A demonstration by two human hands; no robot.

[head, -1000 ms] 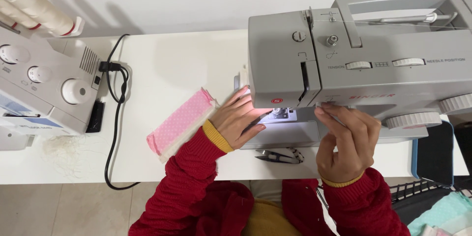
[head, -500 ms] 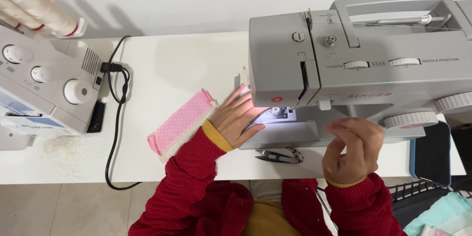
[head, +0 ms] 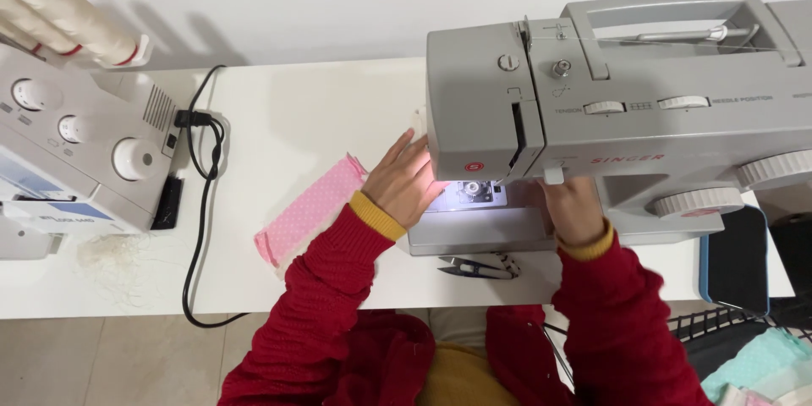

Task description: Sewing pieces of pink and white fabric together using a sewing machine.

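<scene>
Sewing machine (head: 592, 110) | hands apart: left hand (head: 406, 182) flat, open | right hand (head: 575, 207) grip unclear

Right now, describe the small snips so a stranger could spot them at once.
Find the grey sewing machine on the white table. At the front edge of its bed, between the two red sleeves, lie the thread snips: small, dark-bladed, the only metal tool there.

Matt grey plastic on the sewing machine (head: 626, 110); soft pink dotted cloth strip (head: 309, 213) with frayed edges; smooth white table (head: 296, 118); shiny metal snips (head: 478, 267); knitted red sleeves (head: 338, 288); glossy black cable (head: 203, 203).
</scene>
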